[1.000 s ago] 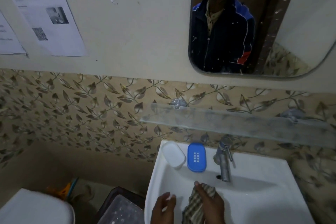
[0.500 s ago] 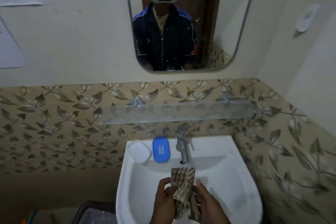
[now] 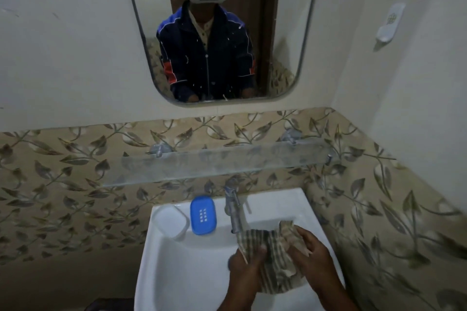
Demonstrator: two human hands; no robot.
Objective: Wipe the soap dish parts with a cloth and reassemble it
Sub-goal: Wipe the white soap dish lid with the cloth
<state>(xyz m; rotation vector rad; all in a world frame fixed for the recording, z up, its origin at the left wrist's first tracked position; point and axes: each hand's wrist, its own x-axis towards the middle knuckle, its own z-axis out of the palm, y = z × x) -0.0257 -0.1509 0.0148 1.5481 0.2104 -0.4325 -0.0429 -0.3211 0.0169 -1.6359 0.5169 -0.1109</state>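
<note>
Hands, left (image 3: 246, 266) and right (image 3: 312, 251), each grip cloth (image 3: 271, 247) over white sink (image 3: 177, 272), leaf-tiled wall (image 3: 63, 171) behind.

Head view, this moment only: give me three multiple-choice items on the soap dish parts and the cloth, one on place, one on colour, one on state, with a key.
1. Where does the blue perforated soap dish insert lie?
A. on the glass shelf
B. on the white sink's back rim, left of the metal tap
C. in the basin bottom

2. What colour is the rounded plastic tray to the left of the insert?
A. white
B. red
C. black

3. How is the striped checked cloth held?
A. draped over the tap
B. lying loose in the basin
C. gripped by both hands over the basin

Key: 1 B, the insert sits on the rim next to the tap. 2 A, the tray is pale white against the sink. 3 C, the left hand and the right hand each clutch the cloth.
</note>
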